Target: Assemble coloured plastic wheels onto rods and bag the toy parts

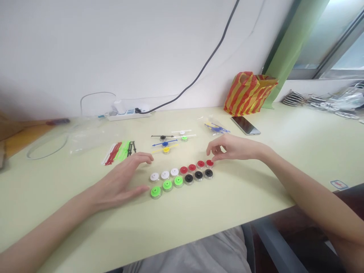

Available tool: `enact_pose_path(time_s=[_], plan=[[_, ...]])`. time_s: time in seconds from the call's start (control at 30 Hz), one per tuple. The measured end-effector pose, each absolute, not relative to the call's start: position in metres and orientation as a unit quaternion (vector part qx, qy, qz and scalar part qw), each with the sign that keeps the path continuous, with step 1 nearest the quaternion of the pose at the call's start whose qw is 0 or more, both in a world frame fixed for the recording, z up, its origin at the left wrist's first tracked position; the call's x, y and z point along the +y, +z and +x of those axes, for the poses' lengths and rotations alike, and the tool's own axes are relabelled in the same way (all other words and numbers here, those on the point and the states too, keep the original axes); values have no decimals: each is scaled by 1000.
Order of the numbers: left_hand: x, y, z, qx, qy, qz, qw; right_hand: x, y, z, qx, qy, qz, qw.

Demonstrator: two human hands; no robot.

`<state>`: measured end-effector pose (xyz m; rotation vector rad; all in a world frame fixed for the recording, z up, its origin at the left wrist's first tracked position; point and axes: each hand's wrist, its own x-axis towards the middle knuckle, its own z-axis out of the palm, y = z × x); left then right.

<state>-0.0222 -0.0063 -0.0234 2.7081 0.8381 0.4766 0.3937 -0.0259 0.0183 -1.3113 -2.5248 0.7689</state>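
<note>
Two rows of round spinner bases with clear bottoms lie on the table (182,223). The far row runs from white bases (165,174) to red bases (192,167); in the near row, green bases (167,185) sit left of black bases (198,175). My left hand (122,184) is open at the rows' left end, thumb close to the first green base. At the other end, my right hand (224,148) has curled fingers on the last red base (209,163), partly covering it. Several assembled arrow spinners (165,144) stand behind the rows.
Sorted loose arrows (119,151) lie behind my left hand. A clear bag of blue and yellow arrows (216,128), a phone (246,125) and a striped bag (248,94) are at the back right. A power strip (127,115) with a black cable (196,77) lies along the wall.
</note>
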Motion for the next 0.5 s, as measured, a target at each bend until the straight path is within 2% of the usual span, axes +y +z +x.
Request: enact_pose_path(time_s=[0.2,0.33,0.5], plan=[[-4,-21,-25,354,153,910,151,-27,13,388,-852,291,-431,68],[-2,-23,-24,368,150,904,157,-24,14,392,-838,268,-471,60],[2,-24,-20,365,151,905,158,-11,2,386,-828,201,-514,104]])
